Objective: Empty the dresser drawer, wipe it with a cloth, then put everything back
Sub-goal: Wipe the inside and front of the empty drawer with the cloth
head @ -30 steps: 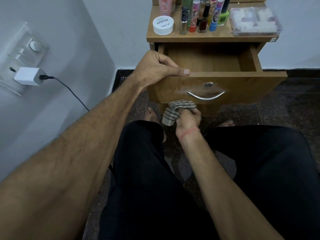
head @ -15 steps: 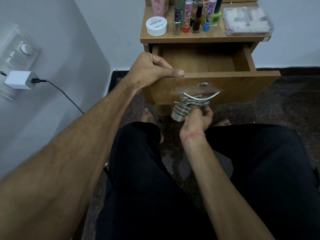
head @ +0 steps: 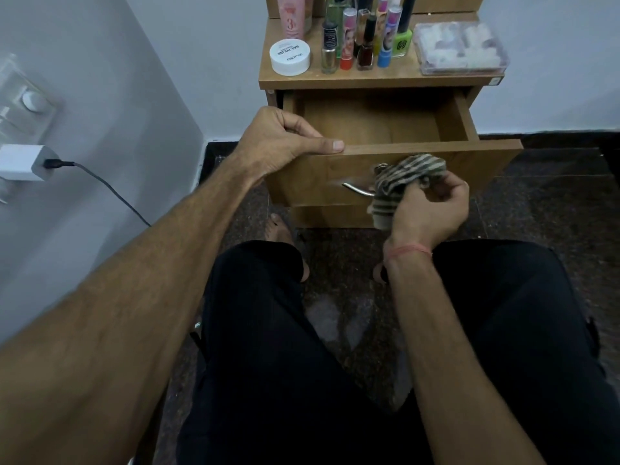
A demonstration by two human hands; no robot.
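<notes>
Step in hand: wiping — drawer pulled open, looks empty. Left hand at 10 o'clock, curled over the front panel's top edge, bracing it. Metal handle smooth, curved. Right hand at 3 o'clock, closed around bunched striped cloth, pressing it on the handle. Next, likely — refill from bottles at 12 o'clock.

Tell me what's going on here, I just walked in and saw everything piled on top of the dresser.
A person is cleaning the open drawer, which looks empty. The left hand grips the top edge of the drawer front, while the right hand presses a striped cloth against the metal handle. The bottles and a white jar stand on top.
</notes>
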